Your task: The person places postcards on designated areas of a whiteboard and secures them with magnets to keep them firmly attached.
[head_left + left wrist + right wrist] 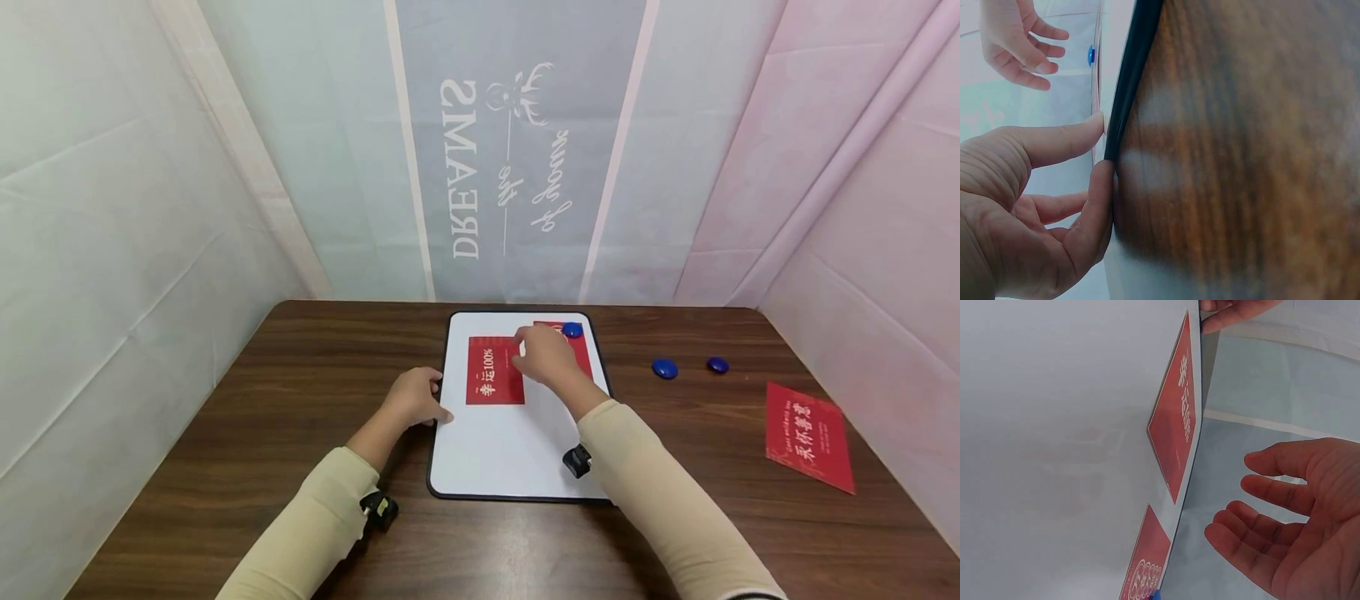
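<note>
Right grip (pixel 546 357) relaxed above whiteboard (pixel 495 454)

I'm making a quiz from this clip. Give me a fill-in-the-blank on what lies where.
1. The left hand touches the whiteboard's ___ edge.
2. The magnet on the board is ___ in colour.
3. Off the board, ___ loose magnets lie on the table.
4. The right hand hovers over the ___ cards.

Missing: left; blue; two; red
</note>
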Available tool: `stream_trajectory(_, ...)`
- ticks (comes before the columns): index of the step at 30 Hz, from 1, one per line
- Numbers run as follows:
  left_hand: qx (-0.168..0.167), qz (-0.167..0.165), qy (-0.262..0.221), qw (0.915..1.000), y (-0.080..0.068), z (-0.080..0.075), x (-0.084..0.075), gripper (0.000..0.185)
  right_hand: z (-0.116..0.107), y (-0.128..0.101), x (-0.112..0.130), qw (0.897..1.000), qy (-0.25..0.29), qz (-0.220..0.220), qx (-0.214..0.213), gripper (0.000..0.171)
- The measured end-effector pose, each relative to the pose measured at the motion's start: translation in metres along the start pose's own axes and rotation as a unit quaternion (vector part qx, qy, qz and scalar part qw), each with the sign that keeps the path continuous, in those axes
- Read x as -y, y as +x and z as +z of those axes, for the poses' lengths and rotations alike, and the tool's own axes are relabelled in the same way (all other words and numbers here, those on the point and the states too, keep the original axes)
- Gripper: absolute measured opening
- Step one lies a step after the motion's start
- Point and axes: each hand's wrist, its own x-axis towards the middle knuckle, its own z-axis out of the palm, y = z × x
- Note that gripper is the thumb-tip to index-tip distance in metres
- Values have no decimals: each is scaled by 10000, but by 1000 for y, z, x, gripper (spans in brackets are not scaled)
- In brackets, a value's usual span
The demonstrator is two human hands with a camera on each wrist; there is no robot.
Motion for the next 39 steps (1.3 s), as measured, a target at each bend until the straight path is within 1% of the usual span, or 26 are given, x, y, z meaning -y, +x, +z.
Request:
stream_trajectory(8,28,-13,-37,10000,2,2,2,76,-6,-12,-3,9996,96,-166,-223,42)
stream_trajectory(14,39,-30,-87,10000,2,2,2,77,-14,-20,-8,9988,-32,-301,-396,40)
stream_trajectory(20,26,2,-77,10000,1,2,2,76,-20,-31,-17,9944,-226,-530,-888,40)
stream_trajectory(26,42,-18,-116,9999,1,2,3,77,-22,-39,-28,9899,-67,-707,-1229,46)
stream_trajectory(32,50,-34,-118,9999,1,1,2,77,-29,-45,-36,9890,51,-668,-1318,48)
stream_trajectory(39,24,14,-86,10000,-1,0,0,76,-30,-50,-46,9908,113,-533,-1238,47)
